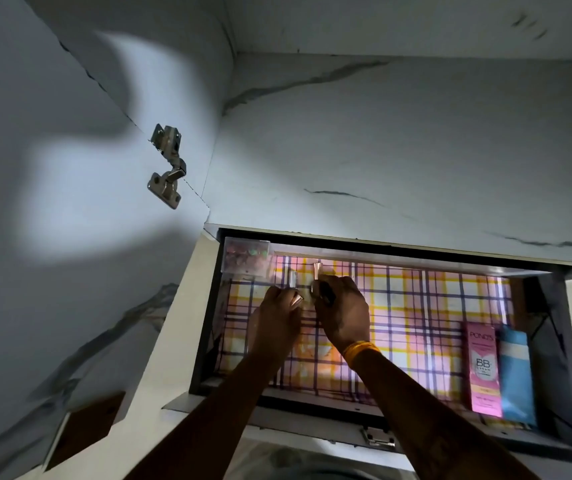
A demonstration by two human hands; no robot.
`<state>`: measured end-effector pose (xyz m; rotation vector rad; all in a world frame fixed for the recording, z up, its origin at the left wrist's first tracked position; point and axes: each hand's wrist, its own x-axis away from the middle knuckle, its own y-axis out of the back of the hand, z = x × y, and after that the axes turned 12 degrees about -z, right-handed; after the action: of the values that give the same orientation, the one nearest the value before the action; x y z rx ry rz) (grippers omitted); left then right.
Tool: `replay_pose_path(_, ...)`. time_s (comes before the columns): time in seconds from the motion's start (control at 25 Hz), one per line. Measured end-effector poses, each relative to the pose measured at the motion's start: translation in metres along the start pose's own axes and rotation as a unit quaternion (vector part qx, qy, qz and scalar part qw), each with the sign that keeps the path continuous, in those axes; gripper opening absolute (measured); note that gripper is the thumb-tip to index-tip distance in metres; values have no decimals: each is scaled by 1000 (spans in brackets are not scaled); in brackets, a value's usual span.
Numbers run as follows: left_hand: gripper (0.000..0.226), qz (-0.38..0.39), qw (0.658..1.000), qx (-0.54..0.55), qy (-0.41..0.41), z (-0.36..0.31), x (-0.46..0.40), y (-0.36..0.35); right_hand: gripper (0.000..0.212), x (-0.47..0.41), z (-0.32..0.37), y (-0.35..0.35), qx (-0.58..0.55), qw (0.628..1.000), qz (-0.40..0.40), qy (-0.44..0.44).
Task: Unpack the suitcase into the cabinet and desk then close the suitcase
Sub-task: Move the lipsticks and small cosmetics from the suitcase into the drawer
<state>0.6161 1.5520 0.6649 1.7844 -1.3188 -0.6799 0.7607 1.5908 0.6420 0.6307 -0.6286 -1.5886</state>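
Right now both hands are inside the cabinet compartment (204, 323), over the plaid liner (416, 306). My left hand (279, 311) grips a small bottle with a rose-gold cap (296, 301), fingers curled round it, cap end pointing toward my right hand. My right hand (341, 311) is curled round a dark object (326, 294); I can't tell what it is. The two hands are just beside each other, almost touching at the fingertips.

Just beyond my fingers, two more small bottles stand upright on the liner: a clear one (291, 277) ahead of my left hand, and one with a rose-gold cap (317, 270) ahead of my right hand.

Further left and beyond, in the back corner, sits a clear plastic box (246, 254) with small coloured items inside, too blurred to identify.

Well off to the right of my right hand, against the compartment's side: a pink Pond's BB cream carton (483, 368), with a blue pack (516, 372) touching it on the far side.

Yellow bangle (360, 349) on my right wrist. Up and left of my hands, a metal hinge (166, 168) on the open cabinet door (52, 185).
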Motion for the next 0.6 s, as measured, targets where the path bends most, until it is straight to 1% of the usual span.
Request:
replay_pose_path(0.12,23,-9,1000,-5,-6,-5,-12,-2,22,-3,2,-6,19,999,19,35)
replay_pose_path(0.28,18,-29,999,-10,-41,-6,-22,-2,30,-8,9,-9,7,999,9,43)
replay_pose_path(0.52,22,-22,998,10,-66,-4,-26,-9,37,-16,10,-17,8,1000,18,24)
replay_pose_path(0.6,27,-26,998,-2,-59,-3,-24,-9,33,-14,11,-18,-2,1000,21,4)
